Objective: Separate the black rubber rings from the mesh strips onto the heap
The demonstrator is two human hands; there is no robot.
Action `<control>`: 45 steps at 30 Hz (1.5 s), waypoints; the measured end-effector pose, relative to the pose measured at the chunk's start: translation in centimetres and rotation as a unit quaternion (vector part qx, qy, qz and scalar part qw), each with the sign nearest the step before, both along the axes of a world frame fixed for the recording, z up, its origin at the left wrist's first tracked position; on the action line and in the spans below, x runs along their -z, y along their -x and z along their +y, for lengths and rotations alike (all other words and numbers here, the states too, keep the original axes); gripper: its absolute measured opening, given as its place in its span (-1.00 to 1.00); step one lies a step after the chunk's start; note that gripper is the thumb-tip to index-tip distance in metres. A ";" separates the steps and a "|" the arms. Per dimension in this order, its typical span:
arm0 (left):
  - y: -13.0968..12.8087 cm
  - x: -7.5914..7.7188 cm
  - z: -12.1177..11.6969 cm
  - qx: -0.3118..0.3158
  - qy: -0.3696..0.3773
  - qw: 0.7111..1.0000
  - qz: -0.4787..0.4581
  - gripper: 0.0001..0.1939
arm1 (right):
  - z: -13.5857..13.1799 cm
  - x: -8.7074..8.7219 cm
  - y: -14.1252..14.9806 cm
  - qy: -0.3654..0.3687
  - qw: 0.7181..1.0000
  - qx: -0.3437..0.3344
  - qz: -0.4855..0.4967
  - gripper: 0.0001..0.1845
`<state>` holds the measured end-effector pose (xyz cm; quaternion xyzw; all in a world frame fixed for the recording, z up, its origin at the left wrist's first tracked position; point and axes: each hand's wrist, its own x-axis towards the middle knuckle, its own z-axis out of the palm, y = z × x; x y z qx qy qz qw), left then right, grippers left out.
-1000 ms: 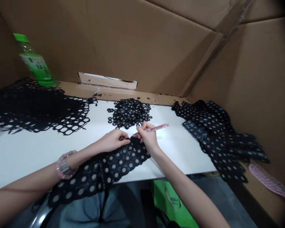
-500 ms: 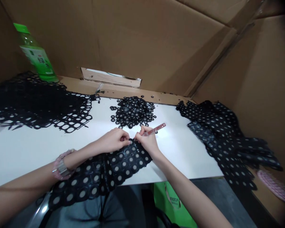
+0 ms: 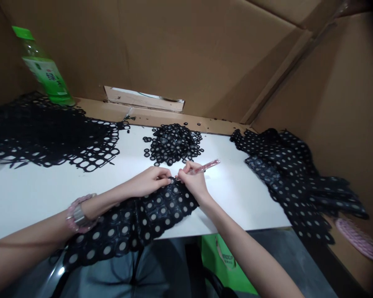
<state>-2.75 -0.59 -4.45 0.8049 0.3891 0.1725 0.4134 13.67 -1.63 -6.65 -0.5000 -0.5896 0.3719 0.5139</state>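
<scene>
From the head camera, a person is working with both bare hands at a white table top [image 3: 236, 198], bent over a strip of black lace [image 3: 127, 223] dotted with round holes. The strip is lying across the near table edge and drooping toward the person's legs. The left hand [image 3: 147, 182] is curled and pinching the strip's far edge between fingers and thumb, a beaded pink bracelet [image 3: 71, 219] and a metal watch [image 3: 80, 214] sitting on that wrist. The right hand [image 3: 192, 182] is gripping a pink pen [image 3: 207, 166] close to that same edge, with the pen's tip hidden, so you can't really tell if it's touching the lace. The lace is looking soft, light and floppy, probably easy to snag, so the solid edge seems like a safer place to hold than the thin bits between holes. Just past the hands, a pile of small black rings [image 3: 173, 144] is sitting on the table, with a big sheet of black openwork lace [image 3: 49, 132] spreading out on the left and a heap of dotted lace [image 3: 292, 182] bunching up on the right. A green-capped bottle [image 3: 45, 68] is leaning against a cardboard wall [image 3: 189, 49].
</scene>
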 end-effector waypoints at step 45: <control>-0.1 0.2 -0.6 0.006 -0.051 0.998 0.037 -0.84 | -2.0 0.6 -1.6 0.063 0.992 -0.021 0.106 -0.71</control>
